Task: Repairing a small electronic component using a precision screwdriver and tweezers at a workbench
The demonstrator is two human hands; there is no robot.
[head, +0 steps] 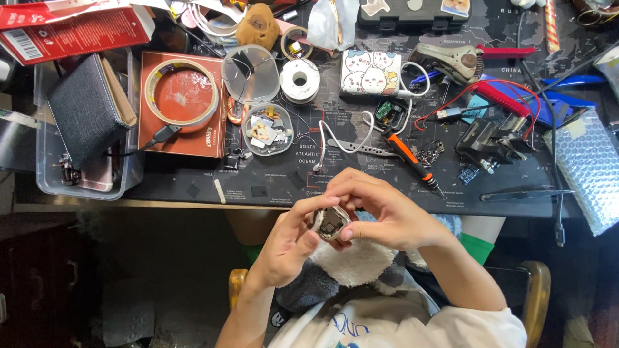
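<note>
Two hands meet in front of you, just below the near edge of the counter (193, 187), which spreads across the whole upper part of the view under a dark mat printed with a map. At its left end stands a clear plastic bin (45, 174) with a dark grey wallet-like case (84, 109) leaning in it, and beside that lies a reddish-brown box (155, 138) carrying a roll of tape (182, 92). Further right you have a bubble-wrap sheet (590, 167), a small pouch with cartoon faces (371, 72), a round clear dish (267, 130) of small parts, a spool of solder (300, 80), an orange-handled tool (406, 154) and metal tweezers (361, 148). Your left hand (287, 248) and your right hand (387, 216) are brought together and both are closed on a small pale device (331, 223), held over your lap, near the counter edge but clear of it. Your left thumb and fingers pinch its lower left side, while your right fingers curl over its top and right side. Its open face shows a dark part inside; what that part is, you cannot tell from here.
</note>
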